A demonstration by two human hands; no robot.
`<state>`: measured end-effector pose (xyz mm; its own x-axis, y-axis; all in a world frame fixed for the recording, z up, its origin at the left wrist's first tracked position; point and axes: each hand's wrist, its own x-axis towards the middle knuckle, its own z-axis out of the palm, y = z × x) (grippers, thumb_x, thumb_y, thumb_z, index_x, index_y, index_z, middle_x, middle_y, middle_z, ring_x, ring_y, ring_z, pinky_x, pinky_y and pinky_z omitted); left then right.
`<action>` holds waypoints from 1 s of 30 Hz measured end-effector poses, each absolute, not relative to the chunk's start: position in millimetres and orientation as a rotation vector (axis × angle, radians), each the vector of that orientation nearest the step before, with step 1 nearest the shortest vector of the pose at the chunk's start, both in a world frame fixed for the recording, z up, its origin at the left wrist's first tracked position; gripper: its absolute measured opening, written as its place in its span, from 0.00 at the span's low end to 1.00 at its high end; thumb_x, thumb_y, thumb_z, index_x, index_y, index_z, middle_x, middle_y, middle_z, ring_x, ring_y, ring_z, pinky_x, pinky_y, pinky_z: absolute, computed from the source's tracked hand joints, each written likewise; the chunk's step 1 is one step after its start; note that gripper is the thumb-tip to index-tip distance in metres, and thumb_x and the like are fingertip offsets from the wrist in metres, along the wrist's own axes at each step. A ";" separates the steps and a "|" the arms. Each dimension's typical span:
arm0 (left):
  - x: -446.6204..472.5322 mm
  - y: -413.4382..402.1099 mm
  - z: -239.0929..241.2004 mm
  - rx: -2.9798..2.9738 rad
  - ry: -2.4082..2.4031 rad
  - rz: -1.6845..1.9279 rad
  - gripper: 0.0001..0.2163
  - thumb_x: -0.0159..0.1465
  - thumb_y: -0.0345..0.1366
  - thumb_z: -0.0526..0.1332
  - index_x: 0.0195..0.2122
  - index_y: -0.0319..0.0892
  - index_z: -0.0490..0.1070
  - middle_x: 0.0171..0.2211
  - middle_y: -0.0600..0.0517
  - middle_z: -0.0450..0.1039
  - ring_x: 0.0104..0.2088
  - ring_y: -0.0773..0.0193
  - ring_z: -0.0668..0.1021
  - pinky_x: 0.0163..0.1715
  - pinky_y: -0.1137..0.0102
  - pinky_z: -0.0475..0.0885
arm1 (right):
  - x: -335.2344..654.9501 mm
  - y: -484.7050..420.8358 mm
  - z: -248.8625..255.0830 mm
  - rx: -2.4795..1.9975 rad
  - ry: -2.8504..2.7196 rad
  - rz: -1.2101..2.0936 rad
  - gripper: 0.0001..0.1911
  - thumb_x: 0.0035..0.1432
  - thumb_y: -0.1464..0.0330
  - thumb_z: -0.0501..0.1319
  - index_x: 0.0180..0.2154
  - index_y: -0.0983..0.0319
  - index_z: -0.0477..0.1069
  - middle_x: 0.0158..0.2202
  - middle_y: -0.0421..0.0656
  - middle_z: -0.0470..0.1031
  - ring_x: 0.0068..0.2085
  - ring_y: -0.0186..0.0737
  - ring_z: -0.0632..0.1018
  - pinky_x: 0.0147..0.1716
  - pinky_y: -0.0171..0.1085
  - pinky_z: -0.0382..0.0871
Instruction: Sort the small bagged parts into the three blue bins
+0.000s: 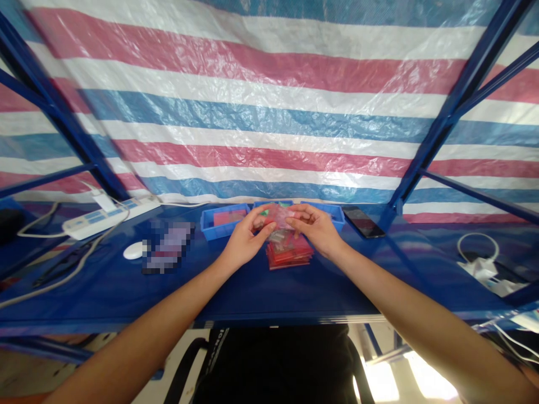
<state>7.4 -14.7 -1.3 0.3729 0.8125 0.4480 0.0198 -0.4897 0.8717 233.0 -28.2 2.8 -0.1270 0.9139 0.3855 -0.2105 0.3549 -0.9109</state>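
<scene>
Between my two hands is a small clear plastic bag (278, 214) with something reddish showing in it; its contents are too blurred to name. My left hand (251, 233) pinches its left side with thumb and fingers. On the other side, the fingers of my right hand (314, 225) are closed on it too. Just below lies a pile of flat red packets (289, 253) on the blue table (252, 297). Behind my hands stand a blue tray (223, 229) with red packets in it, a middle blue tray (272, 203) largely hidden, and a right blue tray (334, 215).
At the left are a white power strip (113, 216) with cables, a white oval object (135, 250) and a pixelated item (170, 247). A dark phone (364, 221) lies right of the trays. A white charger with cable (482, 266) sits far right. Striped sheeting (269, 112) hangs behind.
</scene>
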 end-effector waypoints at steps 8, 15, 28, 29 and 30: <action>6.4 -4.4 -0.5 1.635 0.762 1.245 0.35 0.59 0.48 0.76 0.63 0.45 0.63 0.38 0.53 0.81 0.38 0.59 0.85 0.44 0.63 0.81 | 235.6 -32.2 10.2 -0.707 -1.130 1.277 0.24 0.49 0.57 0.81 0.44 0.58 0.77 0.38 0.41 0.83 0.38 0.41 0.83 0.37 0.41 0.85; -29.1 11.8 22.5 1.496 0.964 1.623 0.30 0.57 0.47 0.76 0.55 0.44 0.66 0.37 0.53 0.80 0.34 0.65 0.82 0.37 0.71 0.76 | 239.1 -29.0 10.1 -0.808 -1.147 1.291 0.23 0.53 0.56 0.78 0.46 0.59 0.77 0.38 0.44 0.83 0.37 0.40 0.83 0.30 0.35 0.80; -104.4 42.8 30.9 2.244 1.943 1.066 0.27 0.69 0.42 0.60 0.69 0.43 0.66 0.53 0.42 0.81 0.48 0.47 0.82 0.54 0.58 0.73 | 241.3 -26.9 7.3 -0.851 -1.203 1.285 0.23 0.55 0.52 0.76 0.45 0.59 0.77 0.35 0.42 0.82 0.33 0.37 0.81 0.27 0.33 0.74; -104.5 43.9 30.3 2.239 1.978 1.017 0.27 0.69 0.41 0.60 0.69 0.44 0.67 0.54 0.41 0.81 0.50 0.45 0.82 0.55 0.56 0.73 | 241.3 -26.5 7.3 -0.855 -1.210 1.281 0.23 0.55 0.52 0.76 0.45 0.59 0.77 0.34 0.42 0.81 0.32 0.37 0.80 0.27 0.33 0.73; -104.2 44.8 30.0 2.227 2.025 0.964 0.26 0.69 0.42 0.60 0.68 0.45 0.68 0.55 0.41 0.80 0.53 0.42 0.81 0.56 0.53 0.72 | 241.1 -26.2 7.3 -0.858 -1.215 1.279 0.23 0.55 0.52 0.76 0.45 0.59 0.77 0.34 0.42 0.81 0.32 0.37 0.80 0.27 0.33 0.73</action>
